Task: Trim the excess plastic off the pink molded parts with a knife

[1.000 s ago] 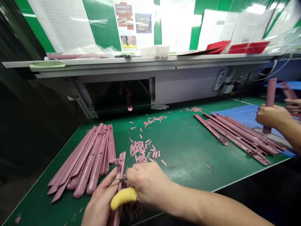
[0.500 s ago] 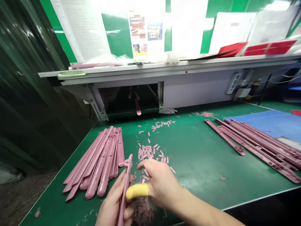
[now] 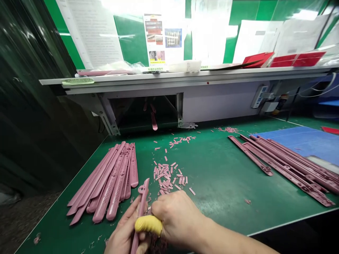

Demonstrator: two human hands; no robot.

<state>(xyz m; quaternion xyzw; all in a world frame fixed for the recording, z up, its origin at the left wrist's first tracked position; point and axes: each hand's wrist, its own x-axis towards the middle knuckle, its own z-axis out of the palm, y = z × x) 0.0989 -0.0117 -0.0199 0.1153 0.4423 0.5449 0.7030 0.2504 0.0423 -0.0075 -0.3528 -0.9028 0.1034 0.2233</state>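
A long pink plastic strip (image 3: 143,200) with a small ring-shaped lug near its upper end slants up from the bottom edge. My left hand (image 3: 123,229) is closed around its lower part. Beside it on the right, my right hand (image 3: 178,215) has its fingers curled in. A yellow cover (image 3: 148,224) wraps its thumb, which lies against the strip. Whatever the curled fingers hold, if anything, is hidden. Just beyond the hands lies a scatter of small pink plastic pieces (image 3: 163,174), and thin shavings lie under them.
Several pink strips (image 3: 106,180) are piled on the left of the green table (image 3: 209,169). More strips (image 3: 286,165) lie at right, partly on a blue sheet (image 3: 312,141). A shelf (image 3: 164,79) spans the back, above a dark opening (image 3: 148,113) with pink pieces inside.
My right hand's fingers have curled in, and the hand has moved slightly down and nearer the strip. The held strip has turned a little, showing its ring-shaped lug more fully.
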